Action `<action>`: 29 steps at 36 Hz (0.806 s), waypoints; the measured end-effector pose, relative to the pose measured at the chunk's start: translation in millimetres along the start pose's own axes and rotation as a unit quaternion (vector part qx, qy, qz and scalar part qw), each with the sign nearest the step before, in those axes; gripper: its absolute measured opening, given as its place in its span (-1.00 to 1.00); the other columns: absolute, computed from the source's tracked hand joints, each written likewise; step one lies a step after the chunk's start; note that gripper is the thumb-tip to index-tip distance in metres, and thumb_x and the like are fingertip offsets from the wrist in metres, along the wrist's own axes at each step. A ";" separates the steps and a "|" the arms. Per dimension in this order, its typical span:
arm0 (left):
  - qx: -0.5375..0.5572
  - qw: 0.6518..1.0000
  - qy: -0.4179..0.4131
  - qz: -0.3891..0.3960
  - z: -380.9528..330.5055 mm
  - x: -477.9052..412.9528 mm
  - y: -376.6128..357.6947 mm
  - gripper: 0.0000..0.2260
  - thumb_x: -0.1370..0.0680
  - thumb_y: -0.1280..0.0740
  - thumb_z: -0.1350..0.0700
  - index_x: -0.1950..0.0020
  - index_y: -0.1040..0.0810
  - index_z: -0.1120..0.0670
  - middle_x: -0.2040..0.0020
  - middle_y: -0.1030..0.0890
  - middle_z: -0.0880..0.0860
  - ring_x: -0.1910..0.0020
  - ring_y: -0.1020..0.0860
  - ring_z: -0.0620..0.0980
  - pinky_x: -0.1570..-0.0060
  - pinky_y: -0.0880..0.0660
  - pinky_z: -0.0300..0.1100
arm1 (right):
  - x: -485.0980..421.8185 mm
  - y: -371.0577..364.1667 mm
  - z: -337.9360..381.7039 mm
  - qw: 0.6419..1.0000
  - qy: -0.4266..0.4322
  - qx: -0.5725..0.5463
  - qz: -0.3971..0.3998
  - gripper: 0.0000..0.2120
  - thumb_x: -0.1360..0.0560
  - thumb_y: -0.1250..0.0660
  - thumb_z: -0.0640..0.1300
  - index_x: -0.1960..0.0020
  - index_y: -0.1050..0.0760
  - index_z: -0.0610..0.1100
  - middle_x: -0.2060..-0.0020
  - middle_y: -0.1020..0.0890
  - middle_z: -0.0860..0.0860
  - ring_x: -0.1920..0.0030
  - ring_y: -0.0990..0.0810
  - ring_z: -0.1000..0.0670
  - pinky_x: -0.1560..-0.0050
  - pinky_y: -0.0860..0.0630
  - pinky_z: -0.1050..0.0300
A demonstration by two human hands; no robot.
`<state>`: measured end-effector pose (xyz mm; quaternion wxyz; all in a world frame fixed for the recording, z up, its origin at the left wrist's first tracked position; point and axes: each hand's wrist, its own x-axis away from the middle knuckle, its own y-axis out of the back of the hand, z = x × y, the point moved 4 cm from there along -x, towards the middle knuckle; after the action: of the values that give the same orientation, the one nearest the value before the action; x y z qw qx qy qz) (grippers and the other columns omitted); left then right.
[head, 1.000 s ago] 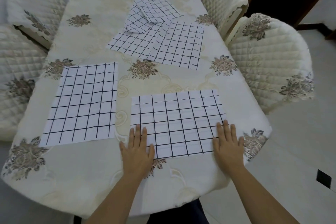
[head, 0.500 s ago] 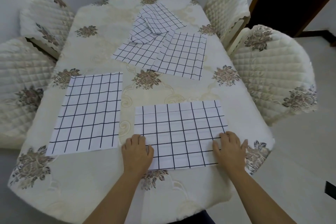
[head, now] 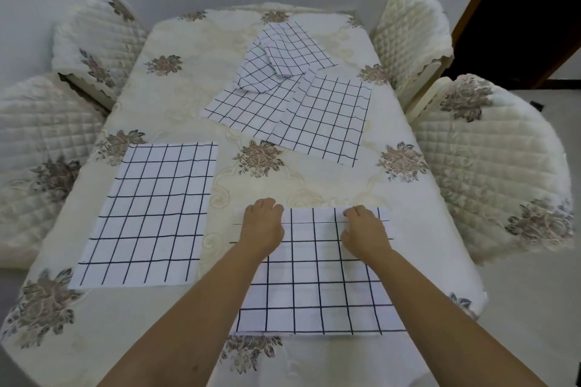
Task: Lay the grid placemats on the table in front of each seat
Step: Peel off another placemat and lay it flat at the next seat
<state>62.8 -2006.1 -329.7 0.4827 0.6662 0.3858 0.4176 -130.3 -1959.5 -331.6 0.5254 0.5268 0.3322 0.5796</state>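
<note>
A white placemat with a black grid [head: 314, 276] lies flat at the table's near edge, right in front of me. My left hand [head: 261, 226] sits at its far left corner and my right hand [head: 364, 229] at its far edge; both have fingers curled down onto the cloth and seem to pinch it. A second grid placemat [head: 151, 210] lies flat at the left side. Further back, several more placemats overlap in a loose pile [head: 276, 104], with a folded one [head: 292, 47] on top.
The table [head: 188, 78] wears a cream floral cloth. Quilted cream chairs stand around it: two on the left [head: 37, 151] [head: 94, 38] and two on the right [head: 408, 34] [head: 490, 166]. A dark doorway [head: 534, 9] opens at the back right.
Both hands moved from the near corners of the front placemat up to its far edge, and the fingers went from flat to curled. The view shifted closer over the table.
</note>
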 end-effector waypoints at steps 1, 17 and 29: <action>-0.012 1.000 -0.002 0.026 -1.9 -5.7 -2.8 -0.64 -0.52 -0.22 0.22 -0.33 -0.42 0.17 -0.37 -0.36 0.12 -0.38 -0.29 0.10 -0.31 -0.22 -0.05 | -5.0 0.7 0.7 1.000 0.006 0.015 0.016 -0.56 -0.49 -0.22 -0.21 -0.37 -0.29 -0.20 -0.33 -0.36 -0.12 -0.35 -0.31 -0.12 -0.32 -0.28 -0.01; -0.056 0.995 -0.005 0.088 -21.2 -37.8 -16.9 -0.65 -0.57 -0.23 0.04 -0.31 -0.37 0.14 -0.22 -0.42 0.13 -0.21 -0.39 0.12 -0.20 -0.30 -0.08 | -42.7 5.9 -12.3 0.988 0.026 0.123 0.086 -0.54 -0.42 -0.27 -0.18 -0.29 -0.26 -0.19 -0.21 -0.34 -0.14 -0.23 -0.34 -0.14 -0.31 -0.23 -0.03; 0.017 0.987 0.044 0.156 -24.2 -38.9 -12.6 -0.76 -0.61 -0.14 0.09 -0.21 -0.45 0.15 -0.20 -0.50 0.12 -0.19 -0.46 0.12 -0.11 -0.35 -0.11 | -57.8 17.9 -11.6 0.971 0.034 0.201 0.126 -0.68 -0.47 -0.18 -0.25 -0.21 -0.43 -0.17 -0.21 -0.38 -0.15 -0.27 -0.33 -0.16 -0.43 -0.02 -0.23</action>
<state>25.2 -2031.1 -344.5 0.3832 0.7070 0.3053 0.5100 -152.2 -2017.0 -332.5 0.3196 0.6395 0.3903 0.5802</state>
